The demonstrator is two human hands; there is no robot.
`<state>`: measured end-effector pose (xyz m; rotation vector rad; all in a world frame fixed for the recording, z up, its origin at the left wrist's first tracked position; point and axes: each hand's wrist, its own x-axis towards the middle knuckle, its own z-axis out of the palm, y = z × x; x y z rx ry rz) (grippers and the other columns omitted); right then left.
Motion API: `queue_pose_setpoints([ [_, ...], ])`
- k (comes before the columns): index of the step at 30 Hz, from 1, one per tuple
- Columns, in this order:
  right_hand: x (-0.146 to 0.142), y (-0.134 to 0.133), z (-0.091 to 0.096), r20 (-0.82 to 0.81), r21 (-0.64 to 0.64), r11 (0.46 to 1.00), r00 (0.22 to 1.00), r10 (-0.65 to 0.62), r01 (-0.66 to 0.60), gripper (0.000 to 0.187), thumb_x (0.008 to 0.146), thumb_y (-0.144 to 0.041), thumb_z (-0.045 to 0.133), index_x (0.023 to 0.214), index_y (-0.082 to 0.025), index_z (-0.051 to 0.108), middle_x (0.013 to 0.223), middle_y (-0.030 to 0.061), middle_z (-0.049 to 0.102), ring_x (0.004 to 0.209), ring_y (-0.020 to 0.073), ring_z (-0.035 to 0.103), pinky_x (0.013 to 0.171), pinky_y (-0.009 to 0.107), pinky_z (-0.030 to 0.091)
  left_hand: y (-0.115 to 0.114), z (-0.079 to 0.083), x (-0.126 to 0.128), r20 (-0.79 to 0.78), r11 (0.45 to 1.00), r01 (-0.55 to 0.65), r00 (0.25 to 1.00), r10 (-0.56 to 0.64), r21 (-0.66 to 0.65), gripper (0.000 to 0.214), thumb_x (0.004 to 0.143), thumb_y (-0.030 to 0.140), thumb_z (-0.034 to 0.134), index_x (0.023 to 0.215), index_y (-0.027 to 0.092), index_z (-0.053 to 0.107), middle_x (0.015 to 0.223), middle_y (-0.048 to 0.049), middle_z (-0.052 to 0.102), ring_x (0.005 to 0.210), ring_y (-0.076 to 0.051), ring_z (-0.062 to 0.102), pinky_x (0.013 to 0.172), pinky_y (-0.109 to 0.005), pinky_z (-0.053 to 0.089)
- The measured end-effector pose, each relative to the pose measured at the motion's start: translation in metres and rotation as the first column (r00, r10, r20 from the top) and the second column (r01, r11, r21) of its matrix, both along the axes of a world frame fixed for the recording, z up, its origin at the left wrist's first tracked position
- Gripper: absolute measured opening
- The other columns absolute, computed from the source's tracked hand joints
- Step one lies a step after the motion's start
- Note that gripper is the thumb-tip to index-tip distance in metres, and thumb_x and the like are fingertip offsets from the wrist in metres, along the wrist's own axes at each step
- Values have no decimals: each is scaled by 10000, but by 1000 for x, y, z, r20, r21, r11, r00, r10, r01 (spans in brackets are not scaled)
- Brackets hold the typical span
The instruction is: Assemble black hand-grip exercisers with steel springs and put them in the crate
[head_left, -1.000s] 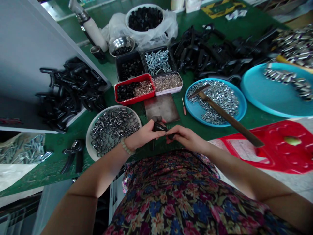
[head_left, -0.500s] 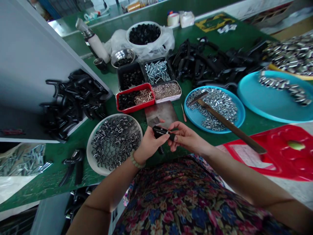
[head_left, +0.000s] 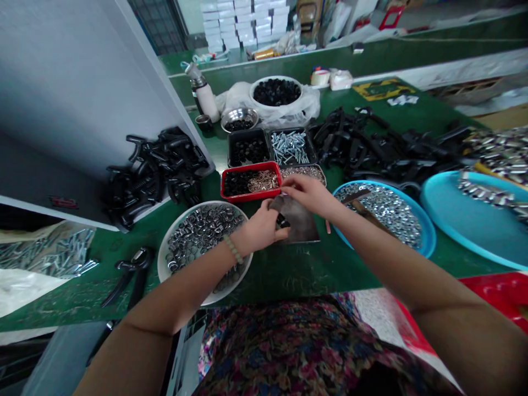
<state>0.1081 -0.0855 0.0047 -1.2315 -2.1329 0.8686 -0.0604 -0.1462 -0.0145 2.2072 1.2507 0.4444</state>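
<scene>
My left hand point(head_left: 264, 228) is closed around a small black plastic part point(head_left: 282, 220), mostly hidden by the fingers, above the metal plate point(head_left: 303, 223). My right hand point(head_left: 309, 192) reaches over the plate's far side. Its fingertips come together beside the red tray point(head_left: 229, 196) and the white-rimmed box point(head_left: 315, 172); what they pinch, if anything, does not show. In the red tray lie black pieces and copper-coloured pins point(head_left: 263, 180); tiny metal pieces fill the box. Left of my left hand, a white bowl of metal rings point(head_left: 198, 231) stands partly under my forearm.
A blue tray of small metal parts point(head_left: 388, 209) with a hammer point(head_left: 367, 212) lies right, under my right forearm. Piles of black handle-like parts point(head_left: 160, 165) flank the work area. Behind are a tray of screws point(head_left: 291, 147), a steel bowl point(head_left: 240, 119) and a bottle point(head_left: 206, 99).
My hands have come apart. The right hand has left the black part and moved forward to the small trays; the left keeps the part over the plate. The view has tilted up.
</scene>
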Motion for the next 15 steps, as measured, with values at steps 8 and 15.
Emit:
queue_pose_setpoints([
  [8, -82, 102, -16, 666, 201, 935, 741, 88, -292, 154, 815, -115, 564, 870, -53, 693, 999, 240, 691, 980, 315, 627, 834, 388, 421, 22, -34, 21, -348, 868, 379, 900, -264, 322, 566, 813, 256, 547, 1339, 77, 438, 1413, -177, 447, 1356, -269, 339, 1170, -446, 135],
  [15, -69, 97, -16, 601, 275, 935, 799, 13, -222, 319, 946, -163, 373, 1154, -9, 561, 1074, 255, 647, 1029, 299, 590, 867, 409, 391, 4, -36, 11, -299, 945, -45, 943, 146, 323, 364, 859, 345, 529, 1174, 172, 586, 1246, -107, 563, 1185, -275, 464, 1143, -511, 154],
])
